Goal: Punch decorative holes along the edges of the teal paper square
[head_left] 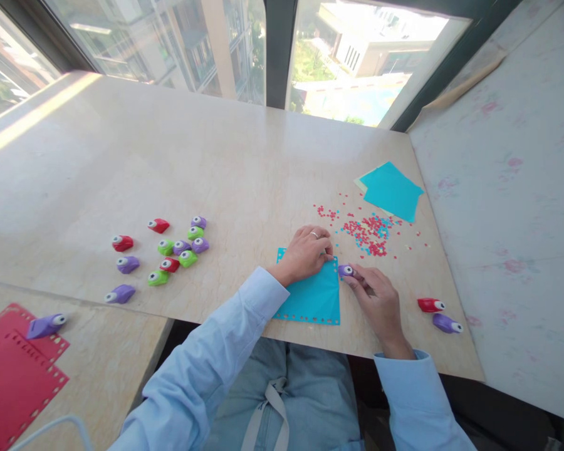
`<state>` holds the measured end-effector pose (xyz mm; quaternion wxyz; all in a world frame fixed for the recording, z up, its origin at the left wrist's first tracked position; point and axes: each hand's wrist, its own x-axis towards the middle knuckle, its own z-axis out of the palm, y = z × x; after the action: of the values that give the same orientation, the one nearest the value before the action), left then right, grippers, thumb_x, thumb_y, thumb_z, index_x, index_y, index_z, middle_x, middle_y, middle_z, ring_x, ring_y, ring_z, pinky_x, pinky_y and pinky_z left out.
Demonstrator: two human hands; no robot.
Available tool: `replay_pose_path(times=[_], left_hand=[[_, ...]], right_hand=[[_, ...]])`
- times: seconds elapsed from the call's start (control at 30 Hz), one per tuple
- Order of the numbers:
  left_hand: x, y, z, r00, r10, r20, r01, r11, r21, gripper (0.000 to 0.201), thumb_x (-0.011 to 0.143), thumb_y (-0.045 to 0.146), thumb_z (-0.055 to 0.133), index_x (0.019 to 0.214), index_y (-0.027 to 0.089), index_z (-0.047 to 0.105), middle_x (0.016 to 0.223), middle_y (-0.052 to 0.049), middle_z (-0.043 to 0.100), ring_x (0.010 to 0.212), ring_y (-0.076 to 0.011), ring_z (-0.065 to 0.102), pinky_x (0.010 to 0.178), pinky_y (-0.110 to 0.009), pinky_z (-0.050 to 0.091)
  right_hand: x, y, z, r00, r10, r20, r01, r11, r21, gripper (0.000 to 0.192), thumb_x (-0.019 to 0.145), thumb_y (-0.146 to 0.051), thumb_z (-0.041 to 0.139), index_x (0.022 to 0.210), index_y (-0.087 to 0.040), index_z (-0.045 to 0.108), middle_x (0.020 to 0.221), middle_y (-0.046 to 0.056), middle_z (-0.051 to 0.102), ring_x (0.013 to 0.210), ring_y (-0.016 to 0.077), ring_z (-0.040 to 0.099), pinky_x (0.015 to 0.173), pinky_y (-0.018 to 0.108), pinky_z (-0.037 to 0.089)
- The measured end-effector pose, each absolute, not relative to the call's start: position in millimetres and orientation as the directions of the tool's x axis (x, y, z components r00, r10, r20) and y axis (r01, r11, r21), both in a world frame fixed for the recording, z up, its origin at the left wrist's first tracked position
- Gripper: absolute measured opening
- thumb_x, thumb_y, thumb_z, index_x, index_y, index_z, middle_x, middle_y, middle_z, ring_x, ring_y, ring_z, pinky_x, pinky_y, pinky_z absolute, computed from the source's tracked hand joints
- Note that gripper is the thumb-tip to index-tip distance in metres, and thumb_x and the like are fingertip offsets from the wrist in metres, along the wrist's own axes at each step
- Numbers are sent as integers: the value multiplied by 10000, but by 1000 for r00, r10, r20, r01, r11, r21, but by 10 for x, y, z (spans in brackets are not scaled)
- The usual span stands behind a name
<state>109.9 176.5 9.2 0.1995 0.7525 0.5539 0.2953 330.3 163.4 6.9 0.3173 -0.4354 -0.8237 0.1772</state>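
With twelve o'clock pointing towards the window, a punched blue sheet [317, 297] is lying flat on the pale counter [263, 181], in front of a seated person. The left hand [308, 250] is resting on its twelve o'clock edge, fingers curling; whether it is gripping paper cannot be told. The right hand [376, 300] is closing thumb and fingers firmly around a small purple punch [346, 270], meeting the sheet's edge at two o'clock. Confetti [376, 244], red and blue, is scattering between one and two, with loose sheets [395, 191] lying beyond. A red punch [431, 305] is sitting at three. More punches [182, 247] are clustering between nine and ten; red sheets [9, 376] are lying between eight and nine.
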Motion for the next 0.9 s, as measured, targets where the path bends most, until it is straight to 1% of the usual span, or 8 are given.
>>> replay_pose_path(times=[0.33, 0.63, 0.9], left_hand=[[1098, 1776, 116, 167, 964, 207, 669, -265, 694, 30, 848, 214, 659, 840, 203, 686, 1171, -66, 651, 1196, -226, 528, 1085, -411, 364], [1131, 1797, 89, 156, 968, 199, 698, -250, 671, 93, 836, 285, 674, 846, 201, 714, 1207, -80, 645, 1205, -243, 524, 1078, -428, 356], [1118, 1819, 106, 166, 973, 162, 701, -232, 674, 73, 814, 253, 673, 808, 210, 732, 1249, -85, 639, 1226, -253, 519, 1076, -437, 349]], right_hand=[[3309, 1654, 52, -402, 846, 349, 620, 532, -577, 329, 966, -485, 544, 1093, -219, 690, 869, 52, 653, 745, 204, 587, 699, 359, 472], [3304, 1653, 60, -401, 849, 345, 608, 528, -593, 312, 971, -469, 542, 1088, -228, 700, 934, 59, 664, 833, 218, 609, 742, 373, 486], [3293, 1661, 69, -383, 855, 351, 594, 519, -615, 295, 966, -454, 542, 1076, -244, 718, 954, 63, 663, 877, 229, 616, 796, 392, 498]])
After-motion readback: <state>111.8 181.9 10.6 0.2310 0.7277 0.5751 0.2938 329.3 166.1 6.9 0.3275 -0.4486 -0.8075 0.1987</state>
